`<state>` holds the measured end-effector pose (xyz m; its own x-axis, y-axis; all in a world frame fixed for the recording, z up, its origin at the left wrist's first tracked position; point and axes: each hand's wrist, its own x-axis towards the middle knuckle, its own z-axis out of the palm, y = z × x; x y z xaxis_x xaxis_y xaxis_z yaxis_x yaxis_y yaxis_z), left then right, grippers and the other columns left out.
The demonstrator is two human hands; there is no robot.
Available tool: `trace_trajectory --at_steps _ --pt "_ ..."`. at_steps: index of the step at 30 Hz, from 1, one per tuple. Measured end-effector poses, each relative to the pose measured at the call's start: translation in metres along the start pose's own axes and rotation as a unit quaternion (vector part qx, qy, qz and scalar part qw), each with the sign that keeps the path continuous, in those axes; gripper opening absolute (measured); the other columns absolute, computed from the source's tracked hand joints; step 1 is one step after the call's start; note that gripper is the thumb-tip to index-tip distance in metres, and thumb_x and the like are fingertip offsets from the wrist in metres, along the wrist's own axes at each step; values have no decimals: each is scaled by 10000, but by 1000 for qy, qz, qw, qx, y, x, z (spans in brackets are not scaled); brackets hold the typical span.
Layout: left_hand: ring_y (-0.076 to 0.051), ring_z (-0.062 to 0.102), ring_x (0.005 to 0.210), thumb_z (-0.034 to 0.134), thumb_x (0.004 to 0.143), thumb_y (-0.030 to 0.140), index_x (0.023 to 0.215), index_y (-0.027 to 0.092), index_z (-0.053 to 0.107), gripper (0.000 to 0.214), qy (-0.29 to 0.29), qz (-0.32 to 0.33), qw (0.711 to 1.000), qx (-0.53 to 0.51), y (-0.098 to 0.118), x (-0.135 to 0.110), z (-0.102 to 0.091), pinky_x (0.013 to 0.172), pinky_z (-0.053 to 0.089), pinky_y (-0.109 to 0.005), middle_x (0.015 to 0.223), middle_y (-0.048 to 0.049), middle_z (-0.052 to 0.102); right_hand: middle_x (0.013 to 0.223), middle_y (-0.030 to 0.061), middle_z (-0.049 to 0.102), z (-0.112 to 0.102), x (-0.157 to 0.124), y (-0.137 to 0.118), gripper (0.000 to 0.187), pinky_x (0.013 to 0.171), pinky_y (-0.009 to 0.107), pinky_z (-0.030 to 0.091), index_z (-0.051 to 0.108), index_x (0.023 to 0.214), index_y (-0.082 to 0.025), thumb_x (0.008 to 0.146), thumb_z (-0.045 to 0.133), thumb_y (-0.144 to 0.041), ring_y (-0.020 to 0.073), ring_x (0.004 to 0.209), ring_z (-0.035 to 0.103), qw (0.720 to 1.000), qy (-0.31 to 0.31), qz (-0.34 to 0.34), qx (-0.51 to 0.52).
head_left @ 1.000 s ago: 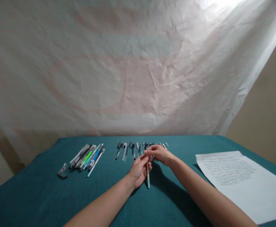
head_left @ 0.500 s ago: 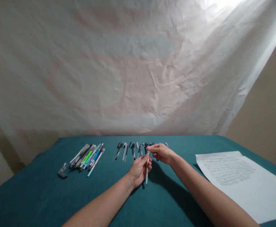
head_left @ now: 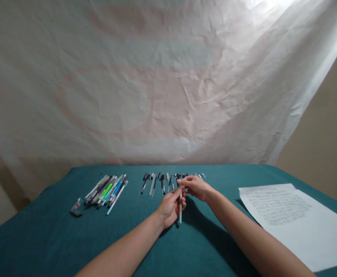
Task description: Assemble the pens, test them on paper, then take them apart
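Note:
A slim, pale pen [head_left: 180, 215] is held near the middle of the table, its lower end pointing toward me. My left hand [head_left: 171, 207] is closed around the pen, the thumb lying along it. At the pen's far end, the fingers of my right hand [head_left: 196, 186] are pinched together on it; what exactly lies between those fingertips is too small to make out. Just beyond both hands, several pens [head_left: 162, 184] lie in a row with loose caps or short parts near their far ends. My right hand hides part of this row.
To the left lies a pile of pens [head_left: 106, 191], some with green and blue parts. Beside it sits a small grey eraser-like lump [head_left: 76, 211]. Sheets of paper [head_left: 307, 234], one with handwriting, cover the right side of the green cloth [head_left: 55, 238]. A pale sheet [head_left: 168, 96] hangs behind.
The pen's lower end has swung slightly to the right. My right hand has shifted a little left and stays at the pen's far end; my left hand stays nearly in place.

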<state>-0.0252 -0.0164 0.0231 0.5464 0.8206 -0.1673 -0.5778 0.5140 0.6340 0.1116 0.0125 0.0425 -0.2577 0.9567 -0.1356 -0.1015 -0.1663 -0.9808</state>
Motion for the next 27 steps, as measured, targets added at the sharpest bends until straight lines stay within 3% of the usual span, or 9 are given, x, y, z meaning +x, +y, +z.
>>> trace_trajectory --at_steps 5,9,12,15,18,27 --pt "-8 445 480 539 764 261 839 119 530 162 -16 -5 1000 -2 0 0 -1 469 398 -125 667 4 491 628 2 555 -5 -3 -7 229 543 175 394 616 733 -116 606 689 -293 57 550 499 997 -53 7 62" --pt "10 373 430 515 779 279 822 109 523 176 -26 -3 1000 -11 1 0 -1 420 333 -109 630 22 447 688 22 574 -4 -6 -10 290 568 184 399 624 861 -129 658 642 -334 67 587 509 996 -74 -14 55" --pt "14 351 420 511 783 265 832 113 526 161 -20 1 1000 -10 1 0 -1 406 302 -107 628 27 438 662 11 575 1 -6 -8 313 541 189 388 608 821 -143 651 629 -405 70 560 503 998 -44 -33 -2" --pt "17 335 412 520 778 259 832 112 531 157 -14 0 1000 -3 1 1 -1 401 290 -108 624 30 435 572 -12 551 4 -3 -3 323 491 179 352 566 686 -146 602 650 -446 66 508 483 995 30 -56 -73" --pt "16 328 408 521 777 269 869 113 538 182 -20 -9 1000 1 2 0 0 396 285 -108 618 33 428 541 -18 538 4 -1 -1 331 462 173 322 536 623 -146 580 661 -450 58 483 466 992 68 -58 -86" --pt "10 335 416 514 781 274 851 124 519 165 -30 -9 999 -8 3 1 -4 391 278 -102 628 29 436 625 9 570 -3 -3 -5 265 480 161 351 614 733 -123 627 654 -363 57 528 499 999 -44 -28 6"
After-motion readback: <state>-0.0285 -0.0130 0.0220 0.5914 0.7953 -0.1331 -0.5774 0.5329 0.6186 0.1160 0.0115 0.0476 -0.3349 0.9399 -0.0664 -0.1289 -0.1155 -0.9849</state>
